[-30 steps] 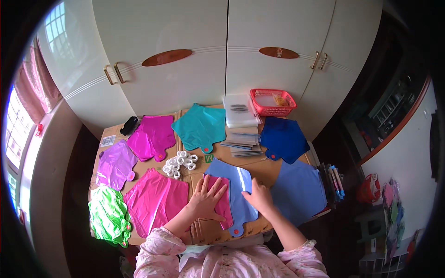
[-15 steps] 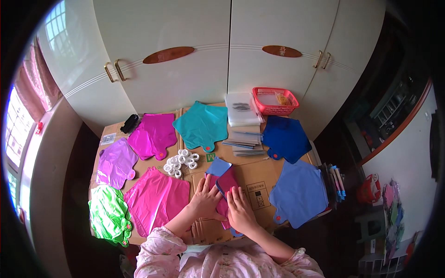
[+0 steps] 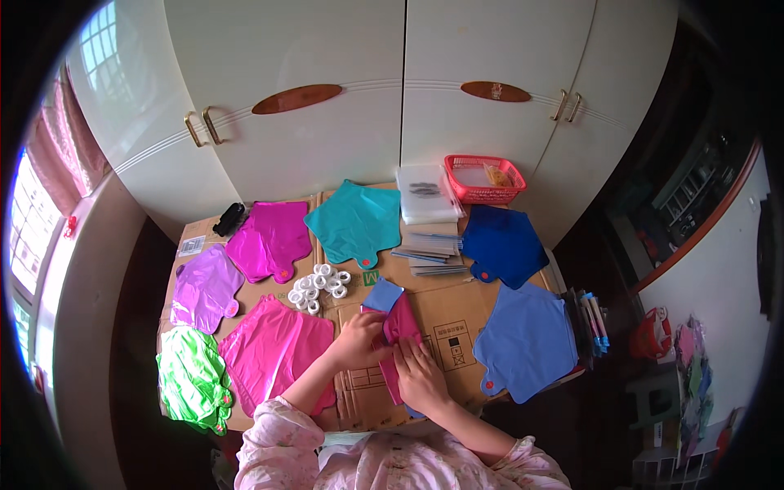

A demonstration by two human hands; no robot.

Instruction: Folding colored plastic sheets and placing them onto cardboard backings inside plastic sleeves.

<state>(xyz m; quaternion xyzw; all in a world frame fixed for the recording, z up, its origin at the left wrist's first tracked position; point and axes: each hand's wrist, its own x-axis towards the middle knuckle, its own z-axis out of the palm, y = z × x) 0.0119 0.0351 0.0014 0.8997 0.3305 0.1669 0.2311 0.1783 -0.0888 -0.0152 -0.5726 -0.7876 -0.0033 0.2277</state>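
Observation:
A folded magenta sheet with a blue layer (image 3: pixel 383 295) showing at its top end lies in front of me; it looks like thin shiny foil. My left hand (image 3: pixel 359 341) is at its left edge, fingers bent and thumb spread apart from them. Flat on the sheet's right side rests my right hand (image 3: pixel 419 379), its fingers stretched out towards the left thumb. Both hands partly hide the folded sheet. To the left is a large pink foil sheet (image 3: pixel 278 355), flat and many-cornered with a tab. White rings (image 3: pixel 317 286) lie in a small heap beyond my left hand.
Cardboard (image 3: pixel 453 384) covers the table. Around it lie green (image 3: pixel 193 377), lilac (image 3: pixel 204 287), purple (image 3: pixel 269 238), teal (image 3: pixel 355 222), dark blue (image 3: pixel 505 245) and light blue (image 3: pixel 527 339) foil sheets. Grey strips (image 3: pixel 433 245), clear bags (image 3: pixel 426 204) and a red basket (image 3: pixel 490 194) stand behind.
My left hand has lifted from lying spread flat and its fingers are now bent. The raised dark-edged flap has come down, and the magenta layer lies flatter under my right hand.

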